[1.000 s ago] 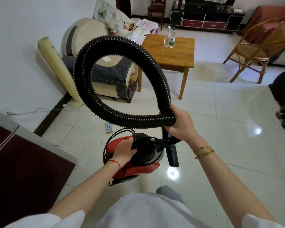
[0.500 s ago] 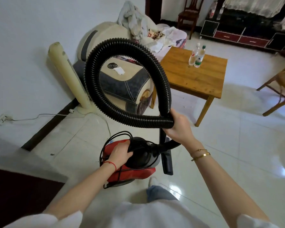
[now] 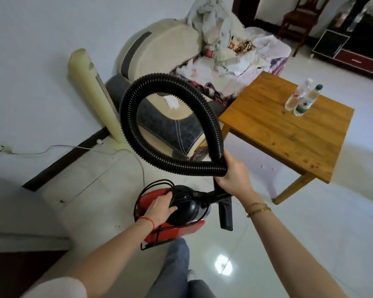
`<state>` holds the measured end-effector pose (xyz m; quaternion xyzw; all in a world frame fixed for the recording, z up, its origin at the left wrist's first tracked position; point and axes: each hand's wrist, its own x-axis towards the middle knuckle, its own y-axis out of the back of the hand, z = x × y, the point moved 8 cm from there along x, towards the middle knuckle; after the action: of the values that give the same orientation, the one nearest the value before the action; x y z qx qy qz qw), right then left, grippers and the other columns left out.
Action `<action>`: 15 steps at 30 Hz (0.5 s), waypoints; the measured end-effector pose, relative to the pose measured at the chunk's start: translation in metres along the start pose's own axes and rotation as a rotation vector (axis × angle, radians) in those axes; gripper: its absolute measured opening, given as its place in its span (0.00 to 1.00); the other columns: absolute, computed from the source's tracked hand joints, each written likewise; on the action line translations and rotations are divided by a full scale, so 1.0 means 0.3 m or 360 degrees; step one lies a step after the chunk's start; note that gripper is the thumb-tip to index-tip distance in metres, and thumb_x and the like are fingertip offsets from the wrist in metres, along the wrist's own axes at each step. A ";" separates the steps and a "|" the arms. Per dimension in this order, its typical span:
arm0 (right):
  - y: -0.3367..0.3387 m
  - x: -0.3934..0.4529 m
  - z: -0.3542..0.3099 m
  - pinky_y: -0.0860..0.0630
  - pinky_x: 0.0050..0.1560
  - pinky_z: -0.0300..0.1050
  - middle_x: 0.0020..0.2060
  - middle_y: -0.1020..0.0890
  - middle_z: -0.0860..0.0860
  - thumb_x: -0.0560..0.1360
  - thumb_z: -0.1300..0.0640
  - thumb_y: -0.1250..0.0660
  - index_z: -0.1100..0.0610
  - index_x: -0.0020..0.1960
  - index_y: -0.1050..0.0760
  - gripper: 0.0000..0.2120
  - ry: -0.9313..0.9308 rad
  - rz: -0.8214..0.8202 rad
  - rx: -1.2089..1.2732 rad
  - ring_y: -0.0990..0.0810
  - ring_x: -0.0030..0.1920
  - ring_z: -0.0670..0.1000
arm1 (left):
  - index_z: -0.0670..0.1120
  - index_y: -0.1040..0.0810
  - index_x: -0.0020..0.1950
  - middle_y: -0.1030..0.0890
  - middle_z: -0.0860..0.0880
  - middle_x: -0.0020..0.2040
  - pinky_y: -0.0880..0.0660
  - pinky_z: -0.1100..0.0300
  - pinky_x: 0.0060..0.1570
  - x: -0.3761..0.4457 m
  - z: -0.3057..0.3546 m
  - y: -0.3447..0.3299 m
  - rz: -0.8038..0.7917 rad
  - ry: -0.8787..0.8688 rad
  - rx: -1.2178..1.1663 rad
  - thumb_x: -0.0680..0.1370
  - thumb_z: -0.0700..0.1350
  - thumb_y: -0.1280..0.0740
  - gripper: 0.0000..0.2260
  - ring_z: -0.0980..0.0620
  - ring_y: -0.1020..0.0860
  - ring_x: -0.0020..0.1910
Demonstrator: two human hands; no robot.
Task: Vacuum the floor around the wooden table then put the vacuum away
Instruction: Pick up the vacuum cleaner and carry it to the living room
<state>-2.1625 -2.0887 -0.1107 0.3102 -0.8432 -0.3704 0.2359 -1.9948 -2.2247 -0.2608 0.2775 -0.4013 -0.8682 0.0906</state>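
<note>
Glossy white tiled floor [image 3: 310,233], wooden table [image 3: 278,130] standing on it, two plastic bottles [image 3: 302,97] on top

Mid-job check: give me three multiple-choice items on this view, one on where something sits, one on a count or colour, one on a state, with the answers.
1. Where do the plastic bottles stand?
A. On the floor
B. On the wooden table
C. On the sofa

2. What colour is the vacuum body?
A. Red and black
B. Blue
C. Yellow

3. How is the black hose arranged?
A. Laid straight on the floor
B. Looped in the air, held by the right hand
C. Wrapped round the table leg

Answers: 1 B, both bottles stand upright near the table's far corner. 2 A, a red shell with a black dome, which the left hand grips. 3 B, the hose curves up into a loop and the right hand grips it where its ends cross.
</note>
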 end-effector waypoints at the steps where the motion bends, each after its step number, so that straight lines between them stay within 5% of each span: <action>1: -0.025 0.053 0.041 0.33 0.32 0.35 0.30 0.27 0.38 0.66 0.54 0.35 0.43 0.56 0.33 0.19 -0.0002 -0.0012 0.0006 0.25 0.32 0.45 | 0.44 0.31 0.67 0.20 0.45 0.58 0.26 0.53 0.59 0.061 -0.014 -0.010 -0.0004 0.0014 -0.0012 0.76 0.46 0.32 0.20 0.47 0.22 0.58; 10: -0.317 0.471 0.417 0.31 0.32 0.33 0.34 0.26 0.40 0.67 0.56 0.31 0.46 0.59 0.33 0.22 -0.0101 -0.0101 0.0024 0.24 0.34 0.46 | 0.44 0.34 0.71 0.22 0.45 0.60 0.26 0.53 0.60 0.569 -0.157 -0.151 -0.0105 0.0124 -0.0034 0.78 0.47 0.34 0.23 0.47 0.23 0.59; 15: -0.535 0.591 0.619 0.20 0.37 0.50 0.37 0.20 0.48 0.68 0.56 0.31 0.51 0.60 0.32 0.21 -0.0101 -0.0196 -0.0107 0.20 0.37 0.52 | 0.45 0.33 0.69 0.21 0.45 0.59 0.26 0.53 0.59 0.811 -0.257 -0.278 -0.0119 0.0149 0.0008 0.77 0.47 0.33 0.22 0.47 0.23 0.59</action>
<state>-2.3467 -2.2092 -0.3189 0.3413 -0.8166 -0.4220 0.1962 -2.1484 -2.3119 -0.4629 0.3328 -0.3882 -0.8560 0.0760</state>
